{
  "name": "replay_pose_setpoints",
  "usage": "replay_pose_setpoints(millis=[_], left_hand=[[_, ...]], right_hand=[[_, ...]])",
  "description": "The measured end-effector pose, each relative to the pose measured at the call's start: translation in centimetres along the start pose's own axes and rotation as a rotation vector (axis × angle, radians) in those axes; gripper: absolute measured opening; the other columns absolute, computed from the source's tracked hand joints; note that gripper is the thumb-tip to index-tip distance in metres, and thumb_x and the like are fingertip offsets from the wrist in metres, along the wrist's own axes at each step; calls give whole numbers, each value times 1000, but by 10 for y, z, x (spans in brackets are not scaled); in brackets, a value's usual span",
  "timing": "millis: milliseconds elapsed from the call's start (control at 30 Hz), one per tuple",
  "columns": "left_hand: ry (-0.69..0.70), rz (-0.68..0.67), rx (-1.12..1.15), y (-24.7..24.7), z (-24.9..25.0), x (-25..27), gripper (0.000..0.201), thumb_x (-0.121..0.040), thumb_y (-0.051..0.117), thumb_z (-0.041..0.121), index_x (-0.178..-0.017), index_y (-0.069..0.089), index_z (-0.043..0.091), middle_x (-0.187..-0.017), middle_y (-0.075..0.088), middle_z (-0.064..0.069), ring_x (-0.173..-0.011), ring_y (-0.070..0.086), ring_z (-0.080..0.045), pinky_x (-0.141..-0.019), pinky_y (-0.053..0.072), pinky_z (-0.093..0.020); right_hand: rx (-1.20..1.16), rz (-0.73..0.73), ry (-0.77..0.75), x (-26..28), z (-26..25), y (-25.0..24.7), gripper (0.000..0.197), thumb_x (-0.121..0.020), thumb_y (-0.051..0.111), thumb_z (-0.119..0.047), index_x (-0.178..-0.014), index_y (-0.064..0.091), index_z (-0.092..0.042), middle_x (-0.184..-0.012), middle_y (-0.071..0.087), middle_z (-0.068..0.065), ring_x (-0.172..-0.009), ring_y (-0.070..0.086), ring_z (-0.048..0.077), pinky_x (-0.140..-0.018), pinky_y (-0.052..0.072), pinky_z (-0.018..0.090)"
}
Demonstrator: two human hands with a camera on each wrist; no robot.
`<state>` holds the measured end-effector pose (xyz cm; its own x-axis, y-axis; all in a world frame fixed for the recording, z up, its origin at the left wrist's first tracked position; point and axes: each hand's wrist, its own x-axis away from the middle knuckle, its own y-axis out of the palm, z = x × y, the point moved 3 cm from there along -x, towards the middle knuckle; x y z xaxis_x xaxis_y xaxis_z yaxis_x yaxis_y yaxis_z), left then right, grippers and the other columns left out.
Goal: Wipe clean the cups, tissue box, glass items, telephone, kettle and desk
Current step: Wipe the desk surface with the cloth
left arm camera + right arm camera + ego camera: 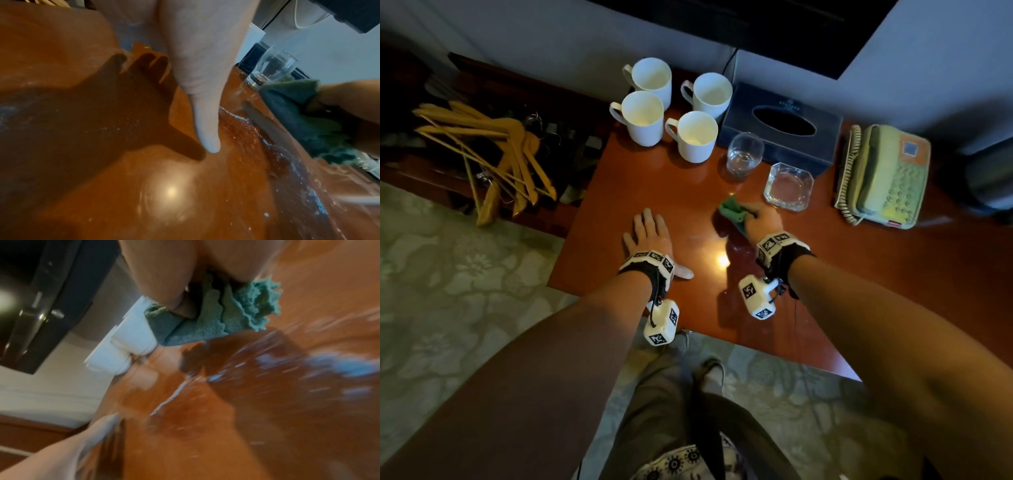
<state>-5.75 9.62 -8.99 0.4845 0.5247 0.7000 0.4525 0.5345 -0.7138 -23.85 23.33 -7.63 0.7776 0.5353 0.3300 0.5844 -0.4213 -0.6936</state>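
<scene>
Desk (859, 291), a glossy red-brown top, fills the centre of the head view, with wet streaks and a lamp reflection between the two hands. At far left of the frame, off the desk, lies a heap of wooden hangers (493, 154). Left hand (649, 233) lies flat on the desk left of centre, fingers straight and spread, holding nothing; the left wrist view shows its thumb (205, 126) pressed to the wood above its own shadow. Four white cups (674, 109) stand clustered at upper centre, handles to the left. Right hand (763, 217), just right of centre, has its fingers curled around a crumpled green cloth (732, 209), which it presses to the desk; the right wrist view shows the cloth (226, 321) bunched under the fingers, with smeared moisture on the wood below it. Above the cloth stands a clear drinking glass (744, 154), touching the front of a dark tissue box (784, 123). Just right of the glass lies a square glass ashtray (789, 186), near the right hand but apart from it. At the right of the frame rests a pale green telephone (887, 174), handset on its cradle, coiled cord along its left side.
</scene>
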Motion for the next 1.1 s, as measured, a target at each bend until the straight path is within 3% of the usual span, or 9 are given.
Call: replay_pose_setpoints(millis=[133,300,433,600,800,933,1000,1100], left_hand=[[-33,-19,-17,8,11,11,151,-61,81,71,-156,-17,9,-162,-27,-17,-150,-19,-39,-121,7,-62],[-49,-30,-19,19,22,16,152,-60,85,66,-156,-18,8,-161,-29,-17,-151,-19,-38,-120,13,-63],[-62,-17,-41,24,27,13,154,-59,86,65,-156,-18,6,-161,-28,-19,-150,-18,-40,-119,15,-64],[-64,-12,-61,26,28,10,154,-58,85,66,-156,-18,6,-161,-27,-20,-150,-17,-40,-118,17,-65],[-67,-40,-78,26,28,7,157,-56,86,68,-155,-19,5,-160,-29,-20,-150,-18,-41,-117,18,-66],[-64,-45,-82,25,27,8,157,-56,84,70,-155,-19,4,-160,-28,-20,-150,-18,-41,-116,20,-65],[-60,-56,-79,23,28,10,156,-57,85,69,-154,-19,4,-160,-28,-21,-150,-18,-41,-116,20,-65],[-54,-67,-75,20,28,11,156,-58,85,68,-154,-20,3,-160,-29,-22,-150,-19,-42,-117,19,-65]], right_hand=[[23,109,123,22,53,-40,44,-92,48,-9,-129,63,-28,-132,61,6,-122,55,27,-95,38,20],[102,171,299,55,125,-73,48,-94,44,-10,-138,55,-25,-136,50,13,-124,49,34,-99,40,30],[191,70,433,74,152,-77,56,-95,41,-9,-147,40,-28,-145,38,8,-127,45,35,-102,39,36],[336,-11,241,71,109,-38,64,-87,49,-4,-146,40,-28,-136,41,5,-118,48,35,-89,45,36],[430,-113,39,52,31,30,70,-87,56,-6,-150,32,-21,-139,41,3,-125,38,31,-91,47,40],[414,-175,-78,43,11,51,62,-91,49,-7,-148,37,-27,-137,46,3,-125,43,31,-93,47,37],[249,-121,-74,43,15,42,56,-92,43,-4,-143,48,-28,-135,51,5,-122,48,31,-97,45,34],[42,98,63,53,38,10,51,-91,42,-5,-135,57,-25,-130,54,5,-117,51,25,-99,39,26]])
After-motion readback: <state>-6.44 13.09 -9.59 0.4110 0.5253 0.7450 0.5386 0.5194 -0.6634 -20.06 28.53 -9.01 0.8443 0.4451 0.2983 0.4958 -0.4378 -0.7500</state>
